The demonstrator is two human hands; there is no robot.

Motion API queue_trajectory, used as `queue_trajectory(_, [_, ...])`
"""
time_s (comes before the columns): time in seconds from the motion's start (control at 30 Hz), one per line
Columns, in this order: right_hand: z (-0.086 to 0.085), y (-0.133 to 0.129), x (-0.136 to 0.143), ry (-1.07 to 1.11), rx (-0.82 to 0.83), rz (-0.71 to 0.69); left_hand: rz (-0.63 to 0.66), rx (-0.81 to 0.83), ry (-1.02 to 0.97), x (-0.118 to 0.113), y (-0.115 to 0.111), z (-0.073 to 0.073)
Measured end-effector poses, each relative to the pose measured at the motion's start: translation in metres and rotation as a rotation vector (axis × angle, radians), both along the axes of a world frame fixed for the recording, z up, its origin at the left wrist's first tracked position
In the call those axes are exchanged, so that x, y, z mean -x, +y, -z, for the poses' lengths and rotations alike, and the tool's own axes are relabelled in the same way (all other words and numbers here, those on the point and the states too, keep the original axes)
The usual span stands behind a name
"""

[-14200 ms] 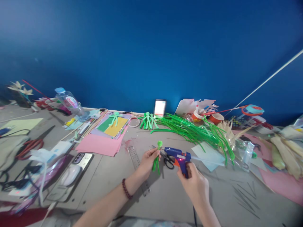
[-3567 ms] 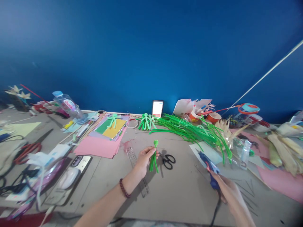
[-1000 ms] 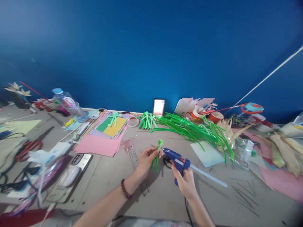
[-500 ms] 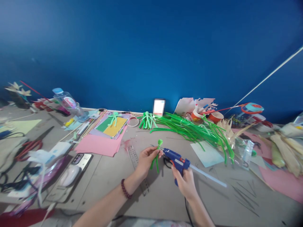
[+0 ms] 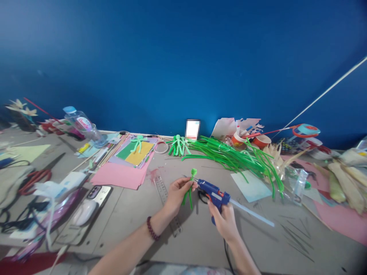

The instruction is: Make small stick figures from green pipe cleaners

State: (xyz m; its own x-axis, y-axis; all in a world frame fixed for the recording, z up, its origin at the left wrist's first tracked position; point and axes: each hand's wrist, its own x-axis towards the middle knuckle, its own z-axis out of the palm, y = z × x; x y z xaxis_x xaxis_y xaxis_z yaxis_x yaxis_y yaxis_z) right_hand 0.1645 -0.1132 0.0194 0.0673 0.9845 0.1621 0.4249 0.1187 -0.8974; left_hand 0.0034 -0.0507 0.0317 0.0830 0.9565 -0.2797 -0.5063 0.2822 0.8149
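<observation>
Between the thumb and fingers of my left hand [image 5: 178, 194] is a small green pipe-cleaner figure [image 5: 194, 172], its rounded top up and two legs hanging below. My right hand [image 5: 225, 219] is wrapped round the handle of a blue hot glue gun [image 5: 212, 191]. The gun's nozzle points left and meets the figure just under its top; whether glue comes out is too small to see. A clear glue stick [image 5: 252, 212] juts from the back of the gun. Under my left wrist lies a metal ruler [image 5: 161, 190].
Behind my hands lie a bundle of green pipe cleaners [image 5: 226, 154] and finished-looking green figures [image 5: 178, 146]. Pink paper [image 5: 119, 176], a phone [image 5: 93, 208] and scissors [image 5: 36, 179] are on the left. Dark wire pieces [image 5: 298, 236] lie at right. A propped phone [image 5: 192, 130] stands against the blue wall.
</observation>
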Motion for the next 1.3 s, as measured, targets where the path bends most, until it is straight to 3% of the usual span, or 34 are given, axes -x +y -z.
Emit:
queue_trajectory(0.63, [0.0028, -0.0015, 0.0006, -0.02, -0.009, -0.004, -0.007, 0.005, -0.005, -0.001, -0.0002, -0.0053])
queue_trajectory(1.3, [-0.0006, -0.0018, 0.0016, 0.003, -0.004, -0.001, -0.027, 0.019, 0.001, -0.0004, -0.0003, -0.0004])
